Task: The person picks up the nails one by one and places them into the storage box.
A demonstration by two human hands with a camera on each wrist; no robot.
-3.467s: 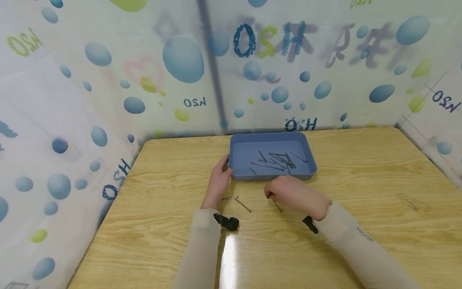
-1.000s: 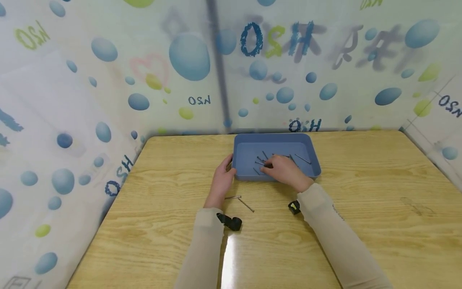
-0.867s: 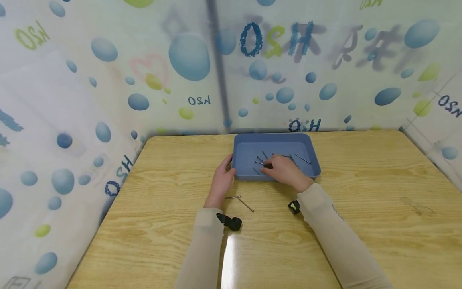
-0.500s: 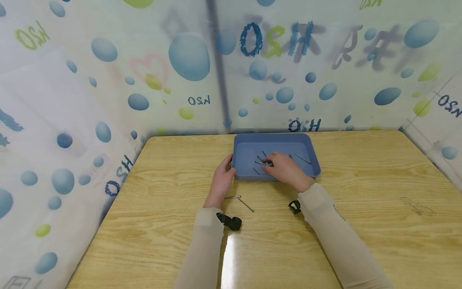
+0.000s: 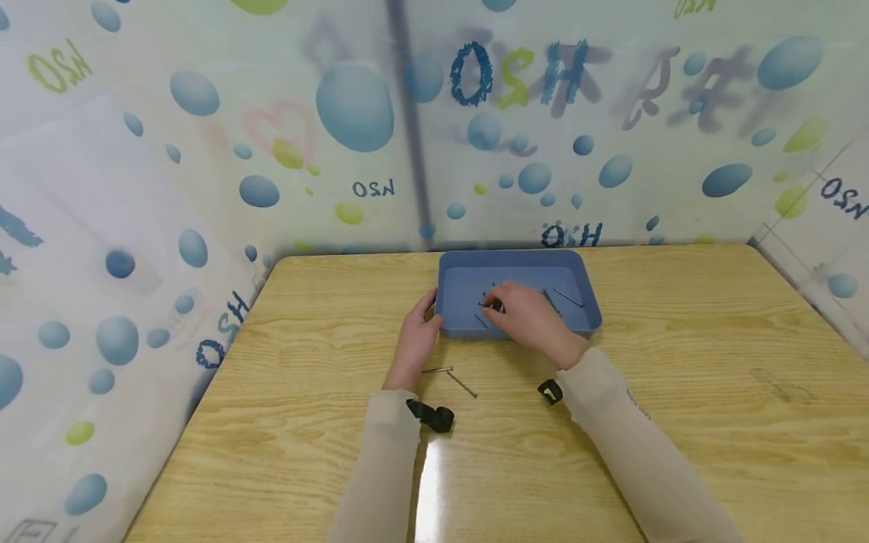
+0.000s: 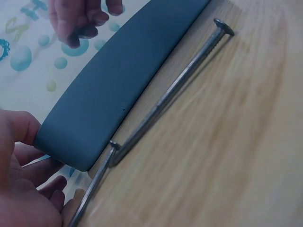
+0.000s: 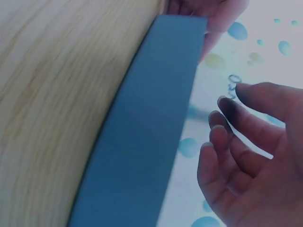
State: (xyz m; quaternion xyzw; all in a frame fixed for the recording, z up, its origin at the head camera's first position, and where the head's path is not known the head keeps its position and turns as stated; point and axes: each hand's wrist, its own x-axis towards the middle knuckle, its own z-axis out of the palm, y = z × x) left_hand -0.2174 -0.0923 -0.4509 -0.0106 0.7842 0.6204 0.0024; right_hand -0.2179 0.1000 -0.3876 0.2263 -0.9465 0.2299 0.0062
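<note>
My left hand (image 5: pixel 416 339) grips the left end of a shallow blue tray (image 5: pixel 516 259), thumb at the near corner and fingers round the side. Over the tray's inside, my right hand (image 5: pixel 529 317) has its fingers loosely bent. In the right wrist view, the thumb and fingertips (image 7: pixel 229 106) stand a little apart with nothing between them, above the tray's side wall (image 7: pixel 137 123). Several thin nails lie in the tray, one nail (image 5: pixel 568 297) toward the right; the right hand hides others. A flat-headed nail (image 6: pixel 170 94) and a second nail (image 6: pixel 92 189) lie on the table beside my left wrist.
The tray stands near the back edge of a wood-grain table (image 5: pixel 679 339). Behind it hangs a white sheet (image 5: pixel 271 136) printed with blue and green spots and letters. Black wrist straps (image 5: pixel 431 416) sit over both cream sleeves.
My right hand has gone from a nail on the table to inside the tray, and that nail no longer lies on the table. Lately the right hand shifted slightly left. The left hand keeps its grip.
</note>
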